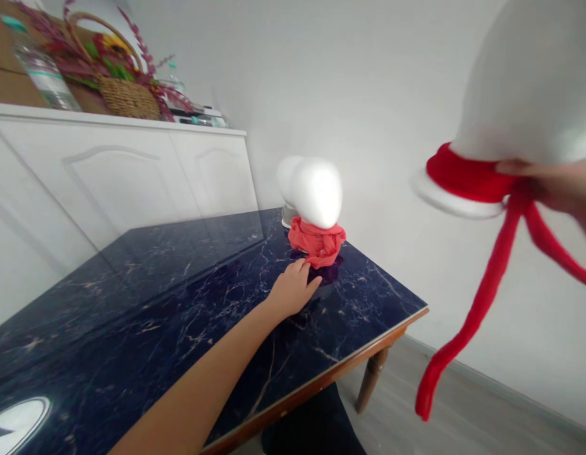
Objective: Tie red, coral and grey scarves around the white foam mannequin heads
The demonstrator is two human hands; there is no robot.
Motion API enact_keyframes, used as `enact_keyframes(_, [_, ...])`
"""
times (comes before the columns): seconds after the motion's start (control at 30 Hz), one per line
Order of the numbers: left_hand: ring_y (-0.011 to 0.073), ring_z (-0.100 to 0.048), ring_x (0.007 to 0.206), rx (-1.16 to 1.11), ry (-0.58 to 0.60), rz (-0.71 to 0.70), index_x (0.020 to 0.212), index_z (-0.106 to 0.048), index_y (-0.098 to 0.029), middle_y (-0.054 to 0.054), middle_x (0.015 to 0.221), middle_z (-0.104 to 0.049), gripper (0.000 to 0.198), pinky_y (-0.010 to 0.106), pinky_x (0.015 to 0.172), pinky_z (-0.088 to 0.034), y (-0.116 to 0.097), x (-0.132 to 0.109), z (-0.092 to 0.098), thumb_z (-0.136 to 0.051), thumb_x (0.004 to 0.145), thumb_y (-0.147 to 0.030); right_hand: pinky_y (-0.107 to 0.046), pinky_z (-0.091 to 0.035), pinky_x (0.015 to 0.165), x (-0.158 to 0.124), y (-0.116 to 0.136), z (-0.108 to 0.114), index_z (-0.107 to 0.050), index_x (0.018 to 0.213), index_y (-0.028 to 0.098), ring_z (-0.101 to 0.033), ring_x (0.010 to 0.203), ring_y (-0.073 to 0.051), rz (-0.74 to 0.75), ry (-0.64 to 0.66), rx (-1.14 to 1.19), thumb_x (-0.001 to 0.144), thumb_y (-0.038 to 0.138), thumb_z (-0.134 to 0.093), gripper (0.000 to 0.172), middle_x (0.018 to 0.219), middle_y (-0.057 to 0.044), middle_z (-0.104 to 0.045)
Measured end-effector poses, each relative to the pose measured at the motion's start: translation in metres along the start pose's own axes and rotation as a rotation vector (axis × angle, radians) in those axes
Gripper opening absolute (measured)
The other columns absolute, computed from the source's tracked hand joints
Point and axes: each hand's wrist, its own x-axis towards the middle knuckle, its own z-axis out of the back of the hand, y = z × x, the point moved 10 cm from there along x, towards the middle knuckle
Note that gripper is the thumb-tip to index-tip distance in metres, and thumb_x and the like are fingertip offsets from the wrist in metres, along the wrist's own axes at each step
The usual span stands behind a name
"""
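Note:
My right hand (565, 186), slightly blurred, grips a white mannequin head (530, 82) by its neck, up in the air at the right. A red scarf (473, 175) is tied round that neck, its ends hanging down. Below the scarf shows the white round base. On the table, my left hand (295, 287) lies with fingers stretched toward a coral scarf (317, 240); its fingertips are at the cloth, and I cannot tell whether they press on it. That scarf is wrapped round the neck of a second white mannequin head (317, 193). Another white head (286, 175) stands partly hidden behind it, with something grey at its neck.
The dark blue marbled table (179, 291) has a wooden edge and leg (372, 379). A white cabinet (117, 170) stands behind at the left, bearing a flower basket (129, 98) and a water bottle (43, 69). The wall (392, 126) is close behind the table.

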Motion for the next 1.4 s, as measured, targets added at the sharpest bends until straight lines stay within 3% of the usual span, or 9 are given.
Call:
enact_keyframes(0.07, [0.0278,-0.048,0.133,-0.013,0.006,0.025,0.135,-0.050,-0.010,0.019,0.143,-0.049,0.049,0.040,0.109,-0.040,0.017,0.006,0.001,-0.035,0.101,-0.042,-0.027,-0.049,0.091,-0.025,-0.022,-0.066,-0.077,0.104,0.023,-0.061,0.120,-0.019,0.043,0.248,0.118,0.077,-0.001,-0.065,0.038,0.135,-0.008,-0.062])
enact_keyframes(0.13, [0.0281,-0.047,0.134,-0.021,0.014,0.043,0.136,-0.049,-0.010,0.019,0.144,-0.048,0.050,0.042,0.110,-0.040,0.032,0.011,-0.001,-0.034,0.101,-0.043,-0.030,-0.047,0.099,-0.049,-0.055,-0.113,-0.074,0.114,0.019,-0.062,0.119,-0.022,-0.054,0.298,0.206,0.073,0.002,-0.072,0.044,0.133,-0.012,-0.064])
enact_keyframes(0.23, [0.0288,-0.048,0.133,-0.023,0.028,0.044,0.135,-0.051,-0.013,0.018,0.143,-0.050,0.048,0.044,0.109,-0.041,0.045,0.010,-0.007,-0.038,0.100,-0.043,-0.034,-0.046,0.104,-0.077,-0.089,-0.168,-0.072,0.118,0.021,-0.059,0.122,-0.027,-0.153,0.375,0.217,0.065,0.010,-0.083,0.055,0.133,-0.011,-0.063])
enact_keyframes(0.33, [0.0288,-0.049,0.130,-0.018,0.022,0.037,0.131,-0.055,-0.017,0.015,0.139,-0.053,0.043,0.045,0.108,-0.041,0.050,0.004,-0.014,-0.040,0.099,-0.042,-0.042,-0.039,0.112,-0.091,-0.106,-0.198,-0.073,0.113,0.023,-0.054,0.127,-0.032,-0.192,0.448,0.166,0.058,0.009,-0.087,0.058,0.132,-0.010,-0.064])
enact_keyframes(0.47, [0.0268,-0.051,0.127,-0.023,0.003,0.020,0.126,-0.059,-0.019,0.012,0.134,-0.057,0.040,0.042,0.109,-0.040,0.049,-0.003,-0.017,-0.039,0.100,-0.041,-0.046,-0.034,0.115,-0.091,-0.115,-0.201,-0.075,0.103,0.023,-0.053,0.127,-0.035,-0.213,0.424,0.137,0.050,0.003,-0.087,0.058,0.125,-0.011,-0.068])
enact_keyframes(0.8, [0.0309,-0.051,0.127,-0.044,-0.030,0.060,0.133,-0.053,-0.009,0.017,0.136,-0.056,0.047,0.045,0.109,-0.040,0.051,-0.003,-0.014,-0.045,0.098,-0.040,-0.042,-0.041,0.109,-0.107,-0.145,-0.184,-0.075,0.111,0.023,-0.054,0.126,-0.036,-0.357,0.482,0.054,0.056,0.018,-0.088,0.057,0.135,-0.015,-0.061])
enact_keyframes(1.03, [0.0285,-0.051,0.126,-0.043,-0.033,0.036,0.126,-0.058,-0.014,0.014,0.134,-0.057,0.037,0.043,0.109,-0.041,0.048,-0.005,-0.012,-0.047,0.098,-0.036,-0.045,-0.039,0.112,-0.103,-0.146,-0.207,-0.059,0.137,0.015,-0.049,0.133,-0.036,-0.129,0.605,-0.096,0.066,0.036,-0.084,0.078,0.147,-0.016,-0.050])
enact_keyframes(1.27, [0.0311,-0.053,0.125,-0.056,-0.062,0.019,0.125,-0.059,-0.013,0.018,0.134,-0.055,0.036,0.045,0.109,-0.042,0.045,-0.003,-0.010,-0.049,0.097,-0.033,-0.033,-0.043,0.103,-0.109,-0.118,-0.206,-0.054,0.138,0.003,-0.054,0.128,-0.030,-0.061,0.637,-0.242,0.080,0.034,-0.069,0.067,0.139,-0.019,-0.056])
enact_keyframes(1.4, [0.0297,-0.046,0.136,-0.083,-0.059,-0.063,0.130,-0.057,-0.016,0.017,0.150,-0.041,0.039,0.043,0.115,-0.038,0.042,-0.033,0.007,-0.054,0.093,-0.026,-0.028,-0.043,0.100,-0.118,-0.110,-0.186,-0.049,0.141,0.002,-0.055,0.127,-0.027,0.017,0.719,-0.398,0.091,0.035,-0.055,0.060,0.137,-0.018,-0.058])
